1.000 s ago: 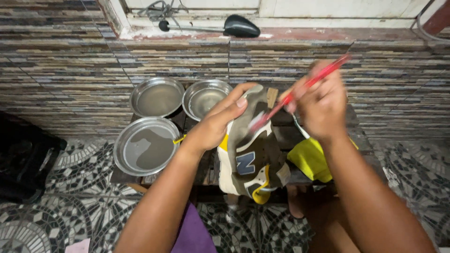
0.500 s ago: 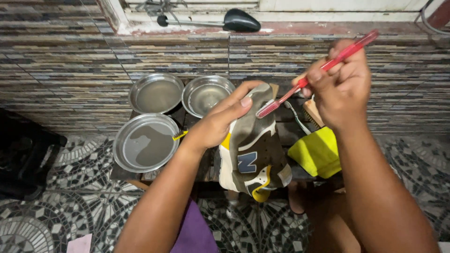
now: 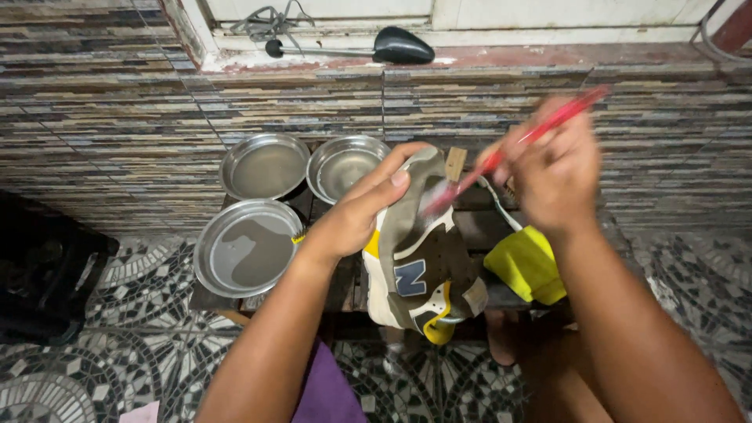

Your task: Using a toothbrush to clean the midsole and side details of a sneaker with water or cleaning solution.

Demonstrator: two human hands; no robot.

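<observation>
One shoe (image 3: 415, 251) is gripped by the left hand (image 3: 352, 215) above the table (image 3: 478, 227); the right hand (image 3: 548, 176) clasps one red toothbrush (image 3: 509, 149) against its toe. Three metal pans (image 3: 247, 247) and one yellow cloth (image 3: 526, 265) sit on the table.

Striped stone-tile wall (image 3: 117, 94), mosaic floor (image 3: 117, 352), pale window sill (image 3: 486, 35) above.
</observation>
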